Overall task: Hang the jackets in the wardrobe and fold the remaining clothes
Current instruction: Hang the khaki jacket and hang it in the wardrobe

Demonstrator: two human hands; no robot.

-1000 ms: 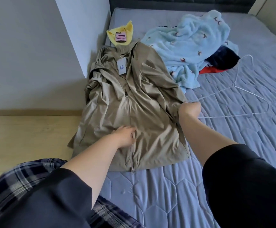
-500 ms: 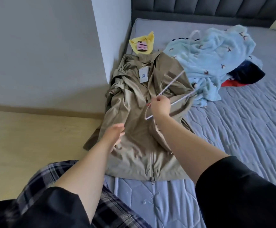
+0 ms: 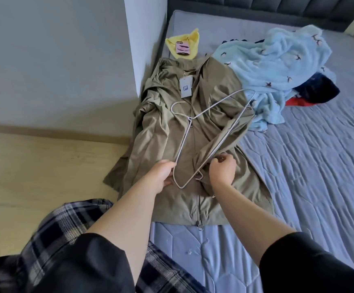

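While an olive-green zip-front jacket (image 3: 193, 134) lies spread flat, front side up, across the near-left corner of a grey-blue quilted bed (image 3: 309, 176), a thin grey wire hanger (image 3: 205, 132) is held just above it. Its hook points toward the collar, close to a grey paper tag (image 3: 186, 88) lying on the jacket's chest. At the hanger's near corner, the left hand (image 3: 161, 176) curls its fingers around the wire. Just beside it, the right hand (image 3: 222, 171) has its fingers bent tight, pinching the hanger's long bar together with a fold of the jacket's fabric. Beyond the collar, a pink phone (image 3: 182, 47) rests on a folded yellow cloth (image 3: 189, 42). To the right, touching the jacket's sleeve, a fluffy light-blue garment (image 3: 277, 66) is heaped over dark-blue and red clothes (image 3: 317, 90). Pale wooden flooring (image 3: 45, 176) lies to the left of the bed.
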